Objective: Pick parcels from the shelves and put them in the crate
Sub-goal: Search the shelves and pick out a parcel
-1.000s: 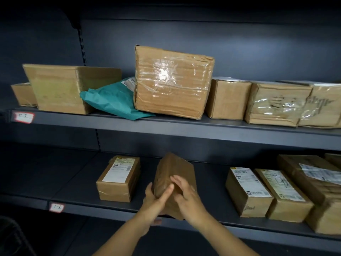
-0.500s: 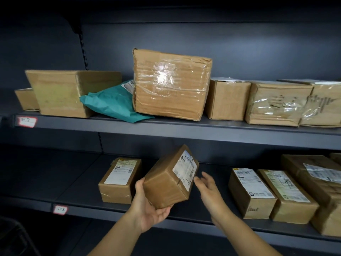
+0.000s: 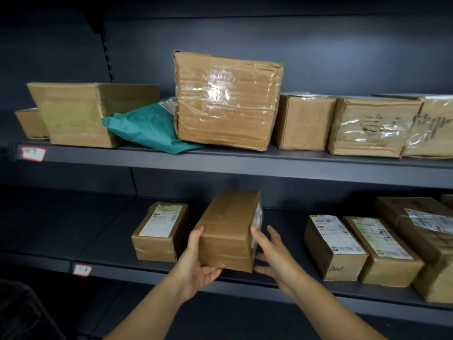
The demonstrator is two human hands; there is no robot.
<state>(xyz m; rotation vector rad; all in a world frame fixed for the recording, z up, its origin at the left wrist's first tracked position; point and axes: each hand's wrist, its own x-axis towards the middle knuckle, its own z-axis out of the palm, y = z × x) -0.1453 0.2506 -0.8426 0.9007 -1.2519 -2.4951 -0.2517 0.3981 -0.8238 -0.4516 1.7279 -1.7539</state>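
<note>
Dark grey metal shelving (image 3: 103, 241) fills my view. Over its lower front edge, the plain brown taped cardboard parcel (image 3: 228, 229) now sits level with its label turned rightward, no longer tilted. My left hand (image 3: 196, 266) cups it underneath, thumb up its side. My right hand (image 3: 277, 256), fingers spread straight, has come against its right face.

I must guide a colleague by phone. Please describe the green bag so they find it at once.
Look at the upper shelf, left half. Between the wide cardboard box and the tall tape-wrapped box lies the teal mailer bag. It alone is soft and coloured; its neighbours are brown cardboard.
</note>
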